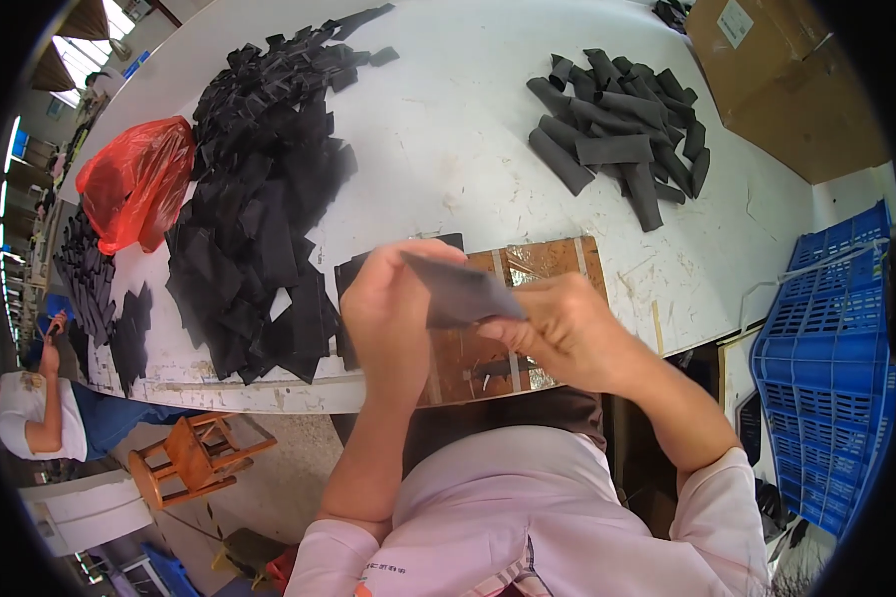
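Observation:
Between my two hands a dark grey fabric piece [455, 289] is held up above the table edge. My left hand [393, 298] grips its left end, with the fingers partly behind it. At its right end, my right hand [564, 323] pinches the piece between thumb and fingers. Below my hands lies a brown board [579, 261] with strips of clear tape across it. A large heap of flat black fabric pieces [254, 214] spreads to the left. Farther off on the right sits a pile of rolled dark grey fabric tubes [622, 124].
A red plastic bag [139, 184] lies beside the black heap on the white table [448, 129]. A cardboard box [791, 85] stands at the far right, with blue plastic crates [828, 368] below it. A wooden stool [197, 460] and another person [38, 413] are at the left.

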Motion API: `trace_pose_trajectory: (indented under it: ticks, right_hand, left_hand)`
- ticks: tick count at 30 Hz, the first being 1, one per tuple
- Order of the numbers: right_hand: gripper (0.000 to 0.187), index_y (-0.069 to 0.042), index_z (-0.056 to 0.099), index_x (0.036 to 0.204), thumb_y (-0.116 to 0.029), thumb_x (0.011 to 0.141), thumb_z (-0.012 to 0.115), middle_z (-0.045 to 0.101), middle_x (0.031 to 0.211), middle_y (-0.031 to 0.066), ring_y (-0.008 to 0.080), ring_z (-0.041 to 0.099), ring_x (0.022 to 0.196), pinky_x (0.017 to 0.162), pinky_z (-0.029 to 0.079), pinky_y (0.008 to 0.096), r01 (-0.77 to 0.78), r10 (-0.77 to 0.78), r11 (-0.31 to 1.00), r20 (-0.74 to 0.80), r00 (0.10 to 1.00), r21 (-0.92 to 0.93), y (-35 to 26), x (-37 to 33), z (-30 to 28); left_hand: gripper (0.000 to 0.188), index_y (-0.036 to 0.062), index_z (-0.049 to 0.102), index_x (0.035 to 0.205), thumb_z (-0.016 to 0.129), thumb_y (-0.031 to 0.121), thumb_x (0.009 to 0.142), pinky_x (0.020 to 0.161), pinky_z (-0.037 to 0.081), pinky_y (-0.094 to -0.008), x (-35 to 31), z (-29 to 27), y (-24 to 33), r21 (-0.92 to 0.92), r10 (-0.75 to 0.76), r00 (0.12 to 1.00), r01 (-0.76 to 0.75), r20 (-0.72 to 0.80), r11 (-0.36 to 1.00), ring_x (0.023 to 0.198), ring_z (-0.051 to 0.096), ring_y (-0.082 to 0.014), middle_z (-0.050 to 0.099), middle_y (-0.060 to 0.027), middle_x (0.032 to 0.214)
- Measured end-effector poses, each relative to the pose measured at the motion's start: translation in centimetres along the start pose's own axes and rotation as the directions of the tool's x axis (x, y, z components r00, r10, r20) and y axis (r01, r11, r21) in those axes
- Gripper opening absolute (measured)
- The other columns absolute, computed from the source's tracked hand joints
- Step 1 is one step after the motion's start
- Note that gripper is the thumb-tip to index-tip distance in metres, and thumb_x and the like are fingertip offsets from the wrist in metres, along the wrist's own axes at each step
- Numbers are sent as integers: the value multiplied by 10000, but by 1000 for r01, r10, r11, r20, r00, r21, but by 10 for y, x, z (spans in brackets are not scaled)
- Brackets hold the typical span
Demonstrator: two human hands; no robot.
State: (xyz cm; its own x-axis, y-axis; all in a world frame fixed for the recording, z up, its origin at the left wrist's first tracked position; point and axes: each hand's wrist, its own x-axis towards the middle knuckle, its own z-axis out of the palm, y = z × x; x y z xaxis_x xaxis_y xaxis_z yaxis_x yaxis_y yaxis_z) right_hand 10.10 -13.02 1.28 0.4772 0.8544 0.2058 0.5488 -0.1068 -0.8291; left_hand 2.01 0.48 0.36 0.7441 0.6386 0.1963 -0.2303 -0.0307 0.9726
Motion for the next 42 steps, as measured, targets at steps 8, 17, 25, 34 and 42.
trace_pose_trajectory:
  ticks: [8, 17, 25, 34, 42]
  right_hand:
    - [510, 1, 576, 776, -457, 884, 379, 461, 569, -1, 68, 410, 520, 463, 321, 206, -218, 323, 912, -283, 903, 346, 21, 21, -37]
    - [239, -1, 561, 837, -100, 655, 682, 576, 794, 102, 230, 560, 650, 521, 452, 347, 24, -61, 978, -172, 983, -208, -9, -51, 49]
    - [285, -4, 572, 827, -115, 610, 719, 558, 754, 93, 245, 573, 700, 611, 464, 323, 7, -47, 993, -347, 937, -116, -31, -27, 61]
    - [77, -14, 583, 723, -8, 708, 658, 545, 648, -15, 36, 469, 591, 541, 381, 194, -332, 380, 740, 44, 924, 586, -23, -34, 44]
    - [78, -17, 591, 711, -32, 723, 666, 538, 651, -36, 18, 434, 555, 510, 347, 167, -442, 457, 529, 196, 868, 724, -15, -37, 40]
  left_hand:
    - [305, -31, 530, 878, 606, 240, 761, 672, 455, -386, 24, 4, -104, 979, -91, 995, 55, -38, 195, 859, 536, -281, 519, -171, 917]
    - [133, 21, 574, 769, 664, 108, 727, 440, 352, -196, 6, -26, -60, 117, -252, 962, 264, -107, 957, 474, 443, -54, 549, -6, 613]
    - [137, 32, 551, 855, 632, 82, 756, 407, 315, -157, -49, -46, 7, -285, -588, 767, 641, 256, 712, 504, 457, -51, 551, -22, 704]
    - [224, 5, 530, 1001, 514, 171, 852, 758, 390, -201, -55, -58, 3, -232, -385, 863, 468, 327, 852, 833, 505, -89, 562, -45, 902]
    - [63, -4, 573, 827, 605, 17, 777, 618, 403, -175, -68, -53, 12, -69, -373, 875, 412, 309, 909, 678, 505, -43, 574, -2, 734]
